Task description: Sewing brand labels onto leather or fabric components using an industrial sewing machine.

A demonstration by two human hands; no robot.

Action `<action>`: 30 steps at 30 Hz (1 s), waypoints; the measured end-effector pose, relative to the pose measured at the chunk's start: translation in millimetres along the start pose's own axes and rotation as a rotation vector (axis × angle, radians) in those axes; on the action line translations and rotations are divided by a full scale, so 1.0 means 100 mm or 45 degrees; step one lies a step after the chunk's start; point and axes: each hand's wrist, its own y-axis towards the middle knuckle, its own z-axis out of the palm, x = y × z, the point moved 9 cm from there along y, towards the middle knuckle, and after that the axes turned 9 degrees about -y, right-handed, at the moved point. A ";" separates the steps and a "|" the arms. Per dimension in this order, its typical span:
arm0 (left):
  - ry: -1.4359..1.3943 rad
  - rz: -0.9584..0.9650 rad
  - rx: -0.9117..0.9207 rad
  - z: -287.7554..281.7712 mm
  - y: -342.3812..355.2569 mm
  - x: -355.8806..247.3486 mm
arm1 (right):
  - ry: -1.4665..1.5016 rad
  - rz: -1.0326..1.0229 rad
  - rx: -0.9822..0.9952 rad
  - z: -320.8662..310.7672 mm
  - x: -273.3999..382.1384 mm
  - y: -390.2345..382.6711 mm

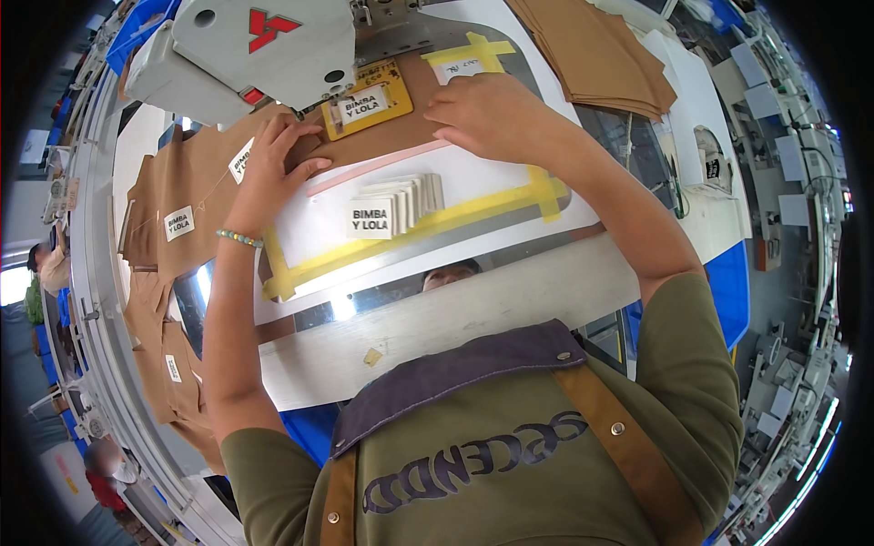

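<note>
At the left of the bench (492, 318), we observed flat brown pieces (196, 150) lying partly over one another, with small white labels (179, 223) on several of them. Next came the pale head of a sewing machine (250, 59), which carried a red emblem. Just below it we found the left hand (273, 168), its thumb spread from the fingers and its fingertips on the brown sheet (391, 136), close by the machine's needle area; it was not closed around anything.

The brown sheet lay under the machine between the two hands, and on it we noted a yellow template (399, 96), which surrounded one white label (362, 106). Below the sheet a pink strip (378, 168) ran slantwise across a white board (496, 173). Nearer the wearer, a fanned stack of labels (391, 207) rested on this board, just above a band of yellow tape (437, 218).

To the right of the template we saw the right hand (496, 114), well apart from the left, its fingers loosely bent over the right part of the sheet and clasping no object. Farther right we recorded a stack of brown pieces (592, 55) and, below, a blue bin (730, 291).
</note>
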 end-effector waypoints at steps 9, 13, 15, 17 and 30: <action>0.170 0.385 -0.085 0.18 -0.10 -0.41 | 0.014 -0.078 -0.301 -0.05 0.06 -0.23; 0.364 0.407 -0.086 0.00 -0.46 -0.42 | 0.086 0.055 -0.337 -0.13 -0.20 -0.43; 0.490 0.292 -0.174 -0.24 -0.70 -0.16 | -0.040 0.195 -0.406 -0.24 -0.48 -0.60; 0.586 0.150 -0.273 -0.51 -0.90 0.13 | -0.057 0.300 -0.404 -0.30 -0.80 -0.80; 0.751 -0.416 -0.376 -1.04 -1.35 1.11 | -0.050 0.574 -0.244 -0.05 -1.61 -1.38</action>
